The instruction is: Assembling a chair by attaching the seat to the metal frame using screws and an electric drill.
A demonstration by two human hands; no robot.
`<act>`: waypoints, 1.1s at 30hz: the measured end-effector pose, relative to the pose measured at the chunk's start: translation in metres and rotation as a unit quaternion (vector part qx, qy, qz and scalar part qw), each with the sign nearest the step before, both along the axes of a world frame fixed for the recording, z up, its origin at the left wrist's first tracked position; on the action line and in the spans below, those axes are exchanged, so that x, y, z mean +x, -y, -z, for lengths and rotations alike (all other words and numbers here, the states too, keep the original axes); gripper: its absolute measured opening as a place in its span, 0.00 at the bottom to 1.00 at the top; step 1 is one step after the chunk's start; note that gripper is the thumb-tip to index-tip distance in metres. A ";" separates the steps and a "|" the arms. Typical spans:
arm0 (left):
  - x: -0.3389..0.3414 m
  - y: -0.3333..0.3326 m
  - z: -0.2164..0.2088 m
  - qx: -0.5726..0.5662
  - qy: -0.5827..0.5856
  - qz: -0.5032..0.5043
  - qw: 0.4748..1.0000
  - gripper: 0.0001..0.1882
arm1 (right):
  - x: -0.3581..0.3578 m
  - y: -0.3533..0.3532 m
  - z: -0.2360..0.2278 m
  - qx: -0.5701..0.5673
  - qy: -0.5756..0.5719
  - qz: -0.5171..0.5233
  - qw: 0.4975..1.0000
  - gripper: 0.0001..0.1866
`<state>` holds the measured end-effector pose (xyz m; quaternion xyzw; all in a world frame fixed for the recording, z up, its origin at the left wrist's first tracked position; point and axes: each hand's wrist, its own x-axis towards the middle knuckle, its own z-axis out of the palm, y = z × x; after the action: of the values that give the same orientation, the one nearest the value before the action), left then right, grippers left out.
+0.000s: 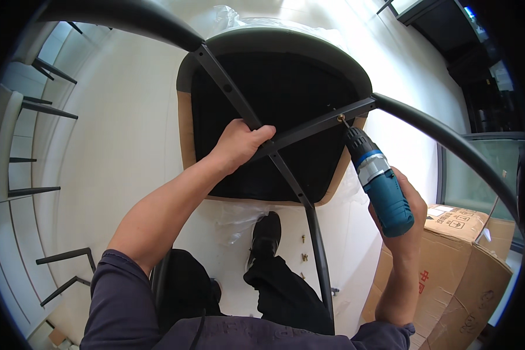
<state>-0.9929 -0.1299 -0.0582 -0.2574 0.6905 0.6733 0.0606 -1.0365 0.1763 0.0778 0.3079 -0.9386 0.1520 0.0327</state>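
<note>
An upturned chair (pixel 274 76) fills the upper middle of the frame, the left hand's (pixel 239 143) fingers clamped round its dark crossed bars (pixel 309 128) near their meeting point. Right of centre, the right hand (pixel 411 201) grips a blue drill (pixel 386 195), most fingers hidden behind it. Up and left of those fingers, the drill's tip meets a brass-coloured screw (pixel 340 118) on one bar

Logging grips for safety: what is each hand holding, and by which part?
Right hand: the blue drill, toward its rear; the exact grip is hidden. Left hand: the dark metal cross-frame, near where its bars meet.
</note>
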 end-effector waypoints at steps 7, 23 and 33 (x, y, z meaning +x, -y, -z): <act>-0.008 0.003 0.008 0.014 0.033 -0.007 0.999 0.20 | -0.015 0.007 -0.003 -0.005 0.009 -0.036 0.999 0.29; -0.010 0.003 0.026 0.029 0.030 -0.019 0.999 0.20 | -0.023 0.025 -0.015 0.027 0.019 -0.053 0.998 0.23; -0.011 0.003 0.030 0.004 0.015 -0.016 1.000 0.22 | -0.025 0.035 -0.027 0.102 0.035 -0.045 0.993 0.15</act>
<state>-1.0039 -0.1327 -0.0882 -0.2782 0.6826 0.6730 0.0611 -1.0612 0.1415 0.1050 0.3462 -0.9350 0.0669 -0.0385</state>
